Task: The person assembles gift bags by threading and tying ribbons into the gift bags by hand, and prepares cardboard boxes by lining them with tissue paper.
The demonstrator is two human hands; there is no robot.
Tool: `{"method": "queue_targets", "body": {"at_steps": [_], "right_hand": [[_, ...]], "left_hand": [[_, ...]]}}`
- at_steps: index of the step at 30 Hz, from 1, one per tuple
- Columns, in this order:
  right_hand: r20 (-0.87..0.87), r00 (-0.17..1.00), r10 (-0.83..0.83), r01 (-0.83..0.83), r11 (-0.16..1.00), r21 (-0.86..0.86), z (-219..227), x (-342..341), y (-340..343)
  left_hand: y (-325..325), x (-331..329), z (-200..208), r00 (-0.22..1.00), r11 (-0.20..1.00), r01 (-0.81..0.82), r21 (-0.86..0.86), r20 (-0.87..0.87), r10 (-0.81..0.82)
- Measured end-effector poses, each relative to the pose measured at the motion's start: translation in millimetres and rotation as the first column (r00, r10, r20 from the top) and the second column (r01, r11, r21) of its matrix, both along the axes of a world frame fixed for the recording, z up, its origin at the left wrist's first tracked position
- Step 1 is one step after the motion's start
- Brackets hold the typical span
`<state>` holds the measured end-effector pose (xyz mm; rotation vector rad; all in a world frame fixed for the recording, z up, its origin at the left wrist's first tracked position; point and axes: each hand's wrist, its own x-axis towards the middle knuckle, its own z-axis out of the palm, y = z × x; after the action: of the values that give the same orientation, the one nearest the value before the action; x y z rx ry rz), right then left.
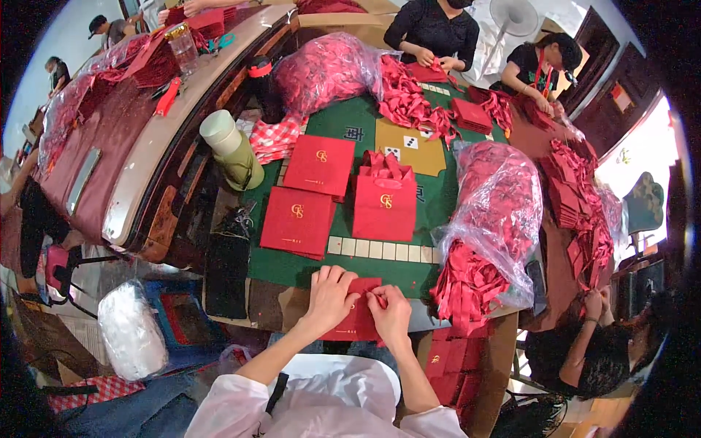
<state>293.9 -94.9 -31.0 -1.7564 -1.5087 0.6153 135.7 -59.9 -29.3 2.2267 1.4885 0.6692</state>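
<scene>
In front of me at the table's near edge is a small red paper bag (355, 321) with gold print. My left hand (328, 298) holds its left side near the top, fingers close together and the thumb over the bag. My right hand (391, 315) pinches at the upper right of the same bag; whatever its fingertips hold there is too small to make out. Just beyond stands a finished-looking red bag (385, 208) with ribbon handles. To its left lie two stacks of flat red bags, a farther stack (319, 166) and a nearer stack (296, 220).
A clear plastic sack of red ribbons (496, 197) spills at the right; another ribbon sack (328, 73) sits at the back. A green bottle (237, 157) stands left on the green table (281, 274). A box of red bags (456, 365) is below right. Other people work around the tables.
</scene>
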Motion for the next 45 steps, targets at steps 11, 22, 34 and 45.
{"method": "queue_targets", "body": {"at_steps": [11,22,34,45], "right_hand": [[0.010,0.999,0.051,-0.051,0.998,0.030,12.9,-3.2,-1.8],[-0.089,0.996,0.031,-0.038,0.996,-0.075,32.2,2.1,-1.0],[0.058,0.991,0.123,-0.130,0.981,0.145,22.3,-2.4,-8.8],[-0.164,0.979,0.124,-0.119,0.992,0.039,45.7,14.3,-18.3]], "left_hand": [[-11.8,2.5,10.0,0.993,0.998,-0.019,-0.055,0.119,0.025],[-32.1,16.7,18.9,0.988,0.994,-0.084,0.068,0.133,0.074],[-37.7,13.1,13.0,0.948,0.991,-0.089,-0.097,0.297,0.114],[-36.0,2.9,17.0,0.950,0.995,-0.038,-0.090,0.306,0.064]]}}
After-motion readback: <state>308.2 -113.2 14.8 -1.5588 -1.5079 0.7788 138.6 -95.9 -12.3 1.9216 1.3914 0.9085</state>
